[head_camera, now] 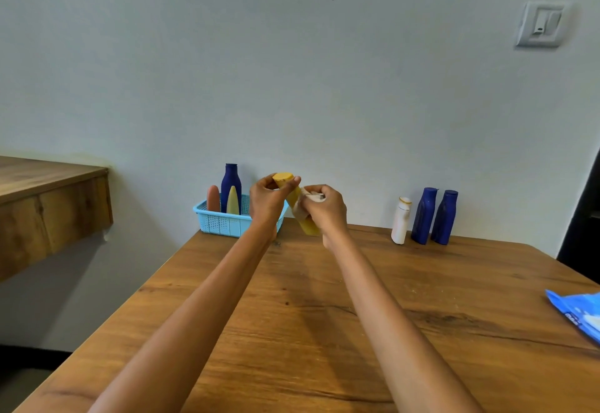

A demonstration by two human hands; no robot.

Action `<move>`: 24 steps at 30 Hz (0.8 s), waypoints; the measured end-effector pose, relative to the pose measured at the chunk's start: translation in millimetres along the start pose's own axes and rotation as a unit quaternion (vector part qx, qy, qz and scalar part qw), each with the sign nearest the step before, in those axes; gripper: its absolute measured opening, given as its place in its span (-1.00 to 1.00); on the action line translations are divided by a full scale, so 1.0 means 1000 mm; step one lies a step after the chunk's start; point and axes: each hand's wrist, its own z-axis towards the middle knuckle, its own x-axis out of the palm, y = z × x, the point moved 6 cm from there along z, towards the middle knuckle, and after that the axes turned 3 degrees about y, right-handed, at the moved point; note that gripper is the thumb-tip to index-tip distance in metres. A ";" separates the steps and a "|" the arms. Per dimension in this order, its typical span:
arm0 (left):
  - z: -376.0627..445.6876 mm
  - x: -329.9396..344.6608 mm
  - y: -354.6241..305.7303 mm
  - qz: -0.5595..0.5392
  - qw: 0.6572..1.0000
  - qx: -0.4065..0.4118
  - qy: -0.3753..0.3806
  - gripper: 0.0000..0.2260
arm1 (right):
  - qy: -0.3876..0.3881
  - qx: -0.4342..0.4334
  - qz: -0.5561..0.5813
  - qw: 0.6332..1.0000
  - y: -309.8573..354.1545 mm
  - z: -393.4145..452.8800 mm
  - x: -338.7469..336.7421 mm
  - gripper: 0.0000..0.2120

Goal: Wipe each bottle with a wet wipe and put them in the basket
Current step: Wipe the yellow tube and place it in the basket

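Observation:
My left hand (pixel 268 200) grips the capped top of a yellow bottle (pixel 293 196), held tilted above the table's far side. My right hand (pixel 323 209) holds a white wet wipe (pixel 310 200) wrapped round the bottle's middle. Just behind my left hand stands a light blue basket (pixel 220 221) with three bottles upright in it: a dark blue one (pixel 231 183), a reddish one (pixel 213 199) and a pale yellow one (pixel 233 201). At the far right of the table stand a white bottle (pixel 401 220) and two dark blue bottles (pixel 424 215) (pixel 444 217).
A blue pack of wet wipes (pixel 579 313) lies at the table's right edge. The wooden table (pixel 308 331) meets the wall at the back. Another wooden counter (pixel 48 204) juts out at the left, with a gap between it and the table.

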 end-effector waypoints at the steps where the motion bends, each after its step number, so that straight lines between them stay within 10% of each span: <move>1: -0.001 0.002 0.000 0.003 1.000 0.004 0.008 -0.66 | -0.006 -0.014 -0.001 1.000 0.003 0.000 -0.001 -0.83; 13: 0.007 -0.019 -0.005 -0.036 0.999 0.003 -0.019 -0.60 | 0.021 0.018 -0.022 0.999 -0.045 -0.004 -0.004 -0.98; 24: -0.014 0.012 -0.013 0.010 0.953 0.063 0.296 -0.60 | 0.008 0.110 0.090 0.990 -0.036 -0.001 -0.022 -0.84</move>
